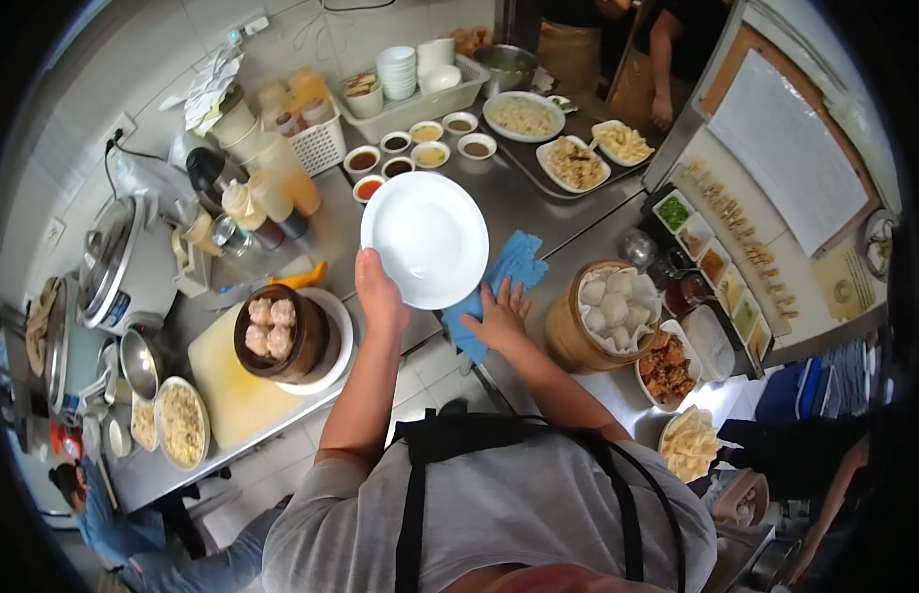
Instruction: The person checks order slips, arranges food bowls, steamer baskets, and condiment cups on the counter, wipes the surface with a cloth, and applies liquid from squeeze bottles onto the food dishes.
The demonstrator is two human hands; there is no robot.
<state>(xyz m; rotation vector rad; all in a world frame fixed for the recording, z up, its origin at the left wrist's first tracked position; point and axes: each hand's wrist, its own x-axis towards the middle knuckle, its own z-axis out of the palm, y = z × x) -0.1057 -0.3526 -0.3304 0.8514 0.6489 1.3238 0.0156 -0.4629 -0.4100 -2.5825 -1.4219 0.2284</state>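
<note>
My left hand (377,296) grips the lower left rim of a round white plate (426,240), its glossy upper side facing me. The plate hides part of the steel counter behind it. My right hand (501,314) lies with fingers spread on a crumpled blue cloth (519,261), near the counter's front edge. To the left, a dark steamer basket (311,348) of several shumai (270,328) stands on another white plate (343,348). Right of my right hand is a bamboo steamer (568,331) with several pale round buns (608,308) on paper.
Small sauce bowls (362,159) sit behind the plate. A tray (539,158) carries dishes of rice and noodles. Squeeze bottles (244,210) and a large cooker (148,267) line the left. A cutting board (214,366) lies at front left. Other people stand around the edges.
</note>
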